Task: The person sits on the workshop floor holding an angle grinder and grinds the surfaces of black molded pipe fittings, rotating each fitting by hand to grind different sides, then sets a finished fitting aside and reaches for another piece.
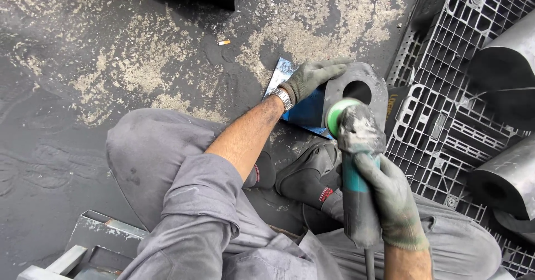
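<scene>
The dark, dust-streaked floor point(111, 62) filled most of the view, with a black plastic pallet point(446, 90) lying at the right and grey metal cylinders point(504, 62) resting on it. The person crouched over the work, grey trousers bunched at the knees and a black shoe point(306, 177) planted just below the piece. A grey metal plate with a round hole point(362, 87) stood tilted on the floor ahead of the knees, leaning over a blue sheet point(304, 112) beneath it. The angle grinder point(356, 168) ran lengthwise away from the body, its long axis pointing up toward the plate, with the green-backed disc end touching or just short of the plate's lower edge below the hole; contact could not be told. The gloved right hand point(393, 202) was wrapped tight around the grinder's teal body, well back from the plate. The gloved left hand point(315, 76), the nearer of the two to the work, lay spread flat on the plate's upper left edge, pressing it steady. A cigarette butt point(224, 42) lay apart on the floor
</scene>
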